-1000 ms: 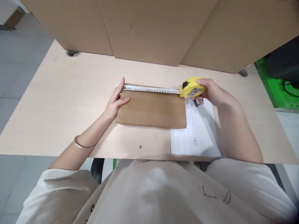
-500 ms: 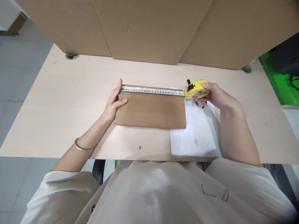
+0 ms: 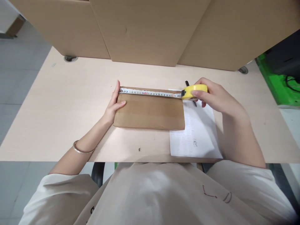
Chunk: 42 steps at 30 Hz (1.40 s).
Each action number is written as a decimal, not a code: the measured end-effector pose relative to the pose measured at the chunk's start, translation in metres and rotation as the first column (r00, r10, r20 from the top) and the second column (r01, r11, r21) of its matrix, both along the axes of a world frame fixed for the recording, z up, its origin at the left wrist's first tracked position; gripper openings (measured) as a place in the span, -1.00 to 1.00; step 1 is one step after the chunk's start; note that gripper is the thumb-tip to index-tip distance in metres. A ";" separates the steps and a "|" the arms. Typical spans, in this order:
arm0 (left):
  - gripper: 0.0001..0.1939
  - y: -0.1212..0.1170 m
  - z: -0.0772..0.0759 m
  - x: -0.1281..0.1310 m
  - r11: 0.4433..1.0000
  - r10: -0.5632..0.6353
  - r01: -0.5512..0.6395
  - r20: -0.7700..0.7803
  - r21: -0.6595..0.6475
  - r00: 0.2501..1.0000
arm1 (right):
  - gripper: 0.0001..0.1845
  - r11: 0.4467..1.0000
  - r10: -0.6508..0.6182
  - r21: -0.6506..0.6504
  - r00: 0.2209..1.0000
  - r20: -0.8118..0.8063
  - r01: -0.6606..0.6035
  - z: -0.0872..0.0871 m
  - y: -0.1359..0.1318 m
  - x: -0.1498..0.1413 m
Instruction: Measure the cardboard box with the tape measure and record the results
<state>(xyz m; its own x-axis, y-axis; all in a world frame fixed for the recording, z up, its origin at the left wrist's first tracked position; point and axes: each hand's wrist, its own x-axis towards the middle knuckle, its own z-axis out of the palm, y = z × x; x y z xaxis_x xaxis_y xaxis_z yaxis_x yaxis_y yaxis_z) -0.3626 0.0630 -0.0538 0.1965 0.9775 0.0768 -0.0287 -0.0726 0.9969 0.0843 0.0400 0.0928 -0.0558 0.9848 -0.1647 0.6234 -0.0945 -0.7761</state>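
- Small brown cardboard box [image 3: 150,112], lying flat near the middle of the pale worktop [image 3: 70,93], long sides running left to right.
- Across the top of the box, close to its far edge: pale tape blade [image 3: 150,93] with black and red figures, stretched from the left end to the yellow tape measure [image 3: 199,90] at the far right corner.
- Left hand [image 3: 114,104] at the left end of the box, fingers grasping it, thumb on the top face, beside the tip of the blade.
- Right hand [image 3: 211,95] with fingers clasped around the tape measure.
- Slanting behind the tape measure, partly hidden: dark pen [image 3: 187,83]; gripped or not, impossible to tell.
- Partly beneath the right end of the box: white paper [image 3: 194,134], printed, with a few handwritten marks too small to read.
- Near the front edge of the worktop: small black mark [image 3: 140,149].
- Around the left forearm: thin bracelet [image 3: 82,150].
- Along the back of the worktop: tall cardboard panels [image 3: 145,31], standing between two round cable holes [image 3: 70,58].
- Far right: green surface [image 3: 274,93] with a black cable [image 3: 290,82].
- Far left, below: grey tiled floor [image 3: 23,84].
- Nearest: loose pale top [image 3: 152,193].
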 end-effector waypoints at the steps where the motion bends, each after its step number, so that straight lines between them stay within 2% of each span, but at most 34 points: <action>1: 0.24 0.001 -0.002 -0.001 1.000 -0.020 0.020 -0.001 -0.002 1.000 | -0.63 0.999 0.033 0.033 0.998 0.046 -0.034 0.004 -0.002 -0.006; 3: 0.34 0.004 -0.008 -0.005 0.997 -0.073 0.073 -0.008 -0.002 0.997 | -0.63 0.988 0.103 0.106 0.989 0.103 -0.114 0.005 -0.002 -0.022; 6: 0.37 0.008 -0.014 -0.010 0.990 -0.138 0.140 -0.040 0.034 0.990 | -0.48 0.939 0.196 0.260 0.971 0.133 -0.225 -0.010 0.006 -0.059; 8: 0.34 0.010 -0.018 -0.012 0.984 -0.156 0.162 -0.086 0.070 0.984 | -0.28 0.884 0.271 0.353 0.952 0.144 -0.306 -0.026 0.014 -0.089; 10: 0.39 0.010 -0.021 -0.012 0.985 -0.144 0.153 -0.110 0.080 0.984 | -0.21 0.812 0.360 0.420 0.914 0.188 -0.406 -0.041 0.020 -0.117; 13: 0.58 0.007 -0.024 -0.012 0.992 -0.118 0.122 -0.074 0.044 0.990 | -0.28 0.734 0.438 0.445 0.859 0.267 -0.513 -0.052 0.021 -0.144; 15: 0.64 0.006 -0.023 -0.013 0.991 -0.130 0.132 -0.044 0.028 0.990 | -0.30 0.719 0.457 0.428 0.836 0.303 -0.548 -0.053 0.019 -0.151; 17: 0.60 0.006 -0.020 -0.015 0.986 -0.166 0.166 -0.045 0.007 0.985 | -0.28 0.716 0.463 0.415 0.826 0.321 -0.562 -0.052 0.016 -0.151; 20: 0.47 0.008 -0.014 -0.020 0.980 -0.199 0.197 -0.081 -0.029 0.977 | -0.22 0.694 0.492 0.424 0.813 0.311 -0.582 -0.051 0.016 -0.140; 22: 0.44 0.010 -0.013 -0.023 0.981 -0.192 0.191 -0.097 -0.024 0.976 | -0.19 0.703 0.482 0.449 0.834 0.269 -0.551 -0.049 0.021 -0.118; 24: 0.42 0.012 -0.016 -0.026 0.984 -0.180 0.181 -0.124 -0.002 0.976 | -0.27 0.783 0.364 0.450 0.903 0.227 -0.429 -0.047 0.028 -0.083; 26: 0.41 0.012 -0.022 -0.028 0.989 -0.143 0.149 -0.175 0.019 0.974 | -0.47 0.900 0.095 0.387 0.956 0.277 -0.202 -0.046 0.037 -0.039; 28: 0.42 0.012 -0.028 -0.029 0.995 -0.092 0.100 -0.231 0.023 0.969 | -0.56 0.966 -0.119 0.257 0.881 0.458 -0.003 -0.048 0.044 0.002; 29: 0.43 0.012 -0.030 -0.029 0.997 -0.068 0.076 -0.256 0.023 0.964 | -0.55 0.984 -0.145 0.166 0.822 0.551 0.063 -0.051 0.045 0.019; 31: 0.39 0.011 -0.031 -0.026 0.999 -0.014 0.027 -0.300 0.041 0.954 | -0.47 0.992 -0.085 -0.016 0.739 0.668 0.128 -0.059 0.044 0.043; 33: 0.28 0.008 -0.024 -0.020 0.990 0.095 -0.053 -0.337 0.132 0.937 | -0.44 0.984 0.006 -0.135 0.729 0.685 0.119 -0.067 0.039 0.054; 35: 0.08 -0.001 -0.006 -0.011 0.930 0.275 -0.155 -0.356 0.332 0.893 | -0.45 0.982 0.047 -0.171 0.777 0.628 0.079 -0.073 0.033 0.058; 36: -0.06 -0.009 0.006 -0.005 0.859 0.379 -0.193 -0.337 0.474 0.862 | -0.45 0.983 0.050 -0.174 0.825 0.562 0.059 -0.074 0.031 0.060; 37: -0.22 -0.019 0.020 0.003 0.770 0.452 -0.177 -0.328 0.613 0.830 | -0.45 0.984 0.046 -0.174 0.879 0.476 0.043 -0.075 0.030 0.062; 38: -0.37 -0.032 0.035 0.012 0.630 0.518 -0.157 -0.261 0.760 0.815 | -0.45 0.984 0.040 -0.174 0.923 0.384 0.030 -0.076 0.029 0.065; 39: -0.41 -0.046 0.048 0.023 0.519 0.499 -0.070 -0.235 0.852 0.834 | -0.45 0.986 0.025 -0.167 0.958 0.287 0.024 -0.077 0.029 0.067; 40: -0.39 -0.062 0.060 0.036 0.490 0.399 0.075 -0.300 0.868 0.866 | -0.45 0.988 0.002 -0.151 0.982 0.188 0.027 -0.078 0.030 0.070; 41: -0.36 -0.078 0.069 0.051 0.463 0.239 0.260 -0.402 0.847 0.884 | -0.46 0.991 -0.028 -0.129 0.995 0.091 0.039 -0.079 0.031 0.072; 42: -0.39 -0.094 0.074 0.067 0.453 0.060 0.462 -0.543 0.763 0.837 | -0.47 0.993 -0.052 -0.103 0.999 -0.006 0.051 -0.082 0.032 0.074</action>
